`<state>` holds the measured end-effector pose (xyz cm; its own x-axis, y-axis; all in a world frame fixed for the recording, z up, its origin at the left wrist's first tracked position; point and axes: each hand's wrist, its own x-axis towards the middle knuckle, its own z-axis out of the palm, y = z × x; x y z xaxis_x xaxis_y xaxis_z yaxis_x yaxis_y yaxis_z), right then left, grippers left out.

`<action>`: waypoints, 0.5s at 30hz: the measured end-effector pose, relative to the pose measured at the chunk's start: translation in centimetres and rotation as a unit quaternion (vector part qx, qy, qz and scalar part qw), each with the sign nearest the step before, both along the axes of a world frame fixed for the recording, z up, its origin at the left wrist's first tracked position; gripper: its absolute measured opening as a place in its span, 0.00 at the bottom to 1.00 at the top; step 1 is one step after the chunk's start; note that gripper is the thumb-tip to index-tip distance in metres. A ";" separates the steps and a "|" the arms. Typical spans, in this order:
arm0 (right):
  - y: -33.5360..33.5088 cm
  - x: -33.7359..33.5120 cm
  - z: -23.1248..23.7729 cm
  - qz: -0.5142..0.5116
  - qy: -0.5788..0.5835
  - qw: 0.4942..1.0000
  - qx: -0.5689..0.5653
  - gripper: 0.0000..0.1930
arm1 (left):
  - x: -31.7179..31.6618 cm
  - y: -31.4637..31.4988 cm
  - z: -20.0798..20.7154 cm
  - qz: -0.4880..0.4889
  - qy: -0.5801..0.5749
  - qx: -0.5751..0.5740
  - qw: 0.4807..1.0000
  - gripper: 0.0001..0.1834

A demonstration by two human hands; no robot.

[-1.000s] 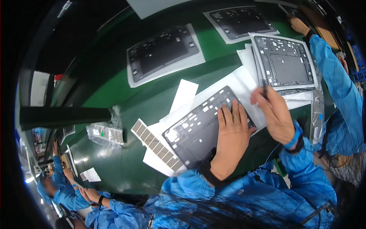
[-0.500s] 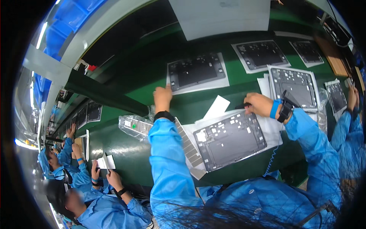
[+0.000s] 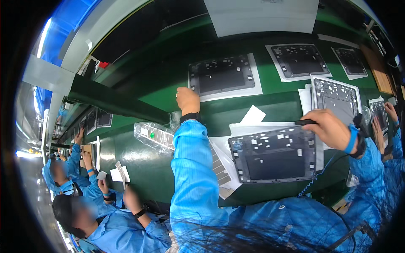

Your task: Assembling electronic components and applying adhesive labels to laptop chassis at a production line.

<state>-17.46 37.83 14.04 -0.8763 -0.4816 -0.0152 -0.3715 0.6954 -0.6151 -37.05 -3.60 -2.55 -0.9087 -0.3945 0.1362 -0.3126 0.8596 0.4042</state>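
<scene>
My left hand (image 3: 188, 101) reaches forward, its fingers curled at the near left corner of a dark tablet back housing (image 3: 223, 76) on a white sheet. What those fingers grip is hidden. In my right hand (image 3: 331, 130) is a short black pen-like tool (image 3: 305, 122), pointing left. That hand is over the upper right corner of a second dark tablet housing (image 3: 274, 158), dotted with small white patches, in front of me. Whether its fingers also grip this housing is not clear. White sheets (image 3: 238, 130) lie under it.
Beside my left forearm lie a strip of grey pieces (image 3: 219, 168) and a clear bag of similar strips (image 3: 154, 137). More housings (image 3: 299, 61) rest farther back and at right (image 3: 337, 99). A dark green beam (image 3: 118, 99) crosses at left. Co-workers (image 3: 114, 219) sit on both sides.
My right hand has moved right and nearer with the black tool. The near housing has turned to lie more level across the view. My left hand stays at the far housing's corner. The view has shifted.
</scene>
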 end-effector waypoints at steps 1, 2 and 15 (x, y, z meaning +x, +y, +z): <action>0.5 0.2 1.0 -0.012 0.017 1.000 0.010 0.07 | 0.2 -0.5 -0.4 -0.012 -0.016 -0.028 0.999 0.14; 1.0 0.1 2.3 -0.040 -0.017 0.999 -0.006 0.09 | 0.3 -1.2 -0.7 -0.022 -0.031 -0.057 0.998 0.14; 11.7 -15.5 1.7 -0.208 -0.013 0.977 0.045 0.12 | 8.4 -2.0 6.6 -0.019 0.129 0.190 0.973 0.19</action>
<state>-32.99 49.48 15.75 -0.9947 -0.0792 -0.0649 -0.0305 0.8345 -0.5502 -28.70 -5.63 4.05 -0.8787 -0.4274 0.2124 -0.1298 0.6421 0.7555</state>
